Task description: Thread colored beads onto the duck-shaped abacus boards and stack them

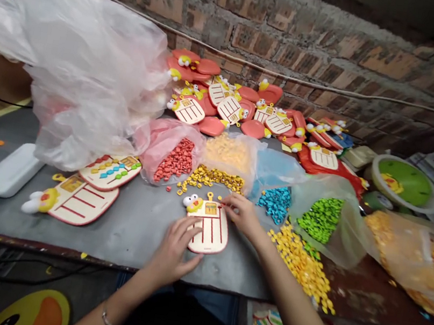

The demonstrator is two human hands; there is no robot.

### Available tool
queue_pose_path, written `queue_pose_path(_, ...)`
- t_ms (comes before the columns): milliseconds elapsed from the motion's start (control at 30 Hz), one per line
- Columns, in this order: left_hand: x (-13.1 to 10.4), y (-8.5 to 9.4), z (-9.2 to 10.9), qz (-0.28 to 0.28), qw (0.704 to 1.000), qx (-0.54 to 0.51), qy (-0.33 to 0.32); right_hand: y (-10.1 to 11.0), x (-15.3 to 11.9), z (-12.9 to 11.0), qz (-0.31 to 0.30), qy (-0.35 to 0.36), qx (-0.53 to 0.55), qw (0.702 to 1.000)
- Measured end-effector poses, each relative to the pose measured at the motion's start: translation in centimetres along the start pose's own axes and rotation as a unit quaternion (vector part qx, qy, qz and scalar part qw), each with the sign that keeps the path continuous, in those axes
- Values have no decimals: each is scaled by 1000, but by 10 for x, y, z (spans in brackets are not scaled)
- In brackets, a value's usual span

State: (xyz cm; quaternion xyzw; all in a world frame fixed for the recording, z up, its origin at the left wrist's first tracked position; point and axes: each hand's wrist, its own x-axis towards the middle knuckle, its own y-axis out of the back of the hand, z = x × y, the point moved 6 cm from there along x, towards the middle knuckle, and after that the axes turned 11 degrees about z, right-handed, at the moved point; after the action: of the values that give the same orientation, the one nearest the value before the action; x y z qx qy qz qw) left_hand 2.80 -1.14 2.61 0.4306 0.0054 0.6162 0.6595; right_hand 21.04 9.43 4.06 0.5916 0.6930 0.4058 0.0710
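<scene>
A cream toy board (208, 237) with red slots, a red rim and a googly-eyed yellow duck head lies flat on the grey table in front of me. My left hand (174, 249) rests over its left side, fingers spread on the surface and thumb apart near the lower edge. At the board's upper right corner, my right hand (242, 215) has its fingertips pinched on what looks like a small red bead (222, 204). The slots that show hold no beads. Behind the board lie loose gold beads (214, 178) and red beads (176, 162) spilling from bags.
Blue beads (275, 202), green beads (320, 219) and a yellow bead heap (303, 262) lie to the right. Two boards (84, 200) overlap at left, near a white power bank (7, 169) and a big plastic bag (94, 57). More duck boards (231, 109) pile against the brick wall.
</scene>
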Motion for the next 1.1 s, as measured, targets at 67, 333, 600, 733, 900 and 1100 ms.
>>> queue_pose_path(67, 5, -1, -10, -12, 996, 88, 9, -10, -5, 5, -26, 14, -59, 998)
queue_pose_path(333, 13, -11, -38, -90, 978, 186, 38, -21, -15, -2, -100, 80, -101, 987)
queue_pose_path(600, 13, -13, -39, -127, 980, 142, 55, -50, -19, -17, -48, 31, 40, 998)
queue_pose_path(733, 12, -12, -41, -119, 983, 120, 71, -69, -15, -37, -109, 0, 90, 990)
queue_pose_path(900, 11, -13, -42, -118, 985, 108, 60, -57, -7, -51, -254, 16, 221, 941)
queue_pose_path(1100, 10, -13, -39, -114, 983, 143, 27, -83, 75, -54, -114, 60, 48, 991)
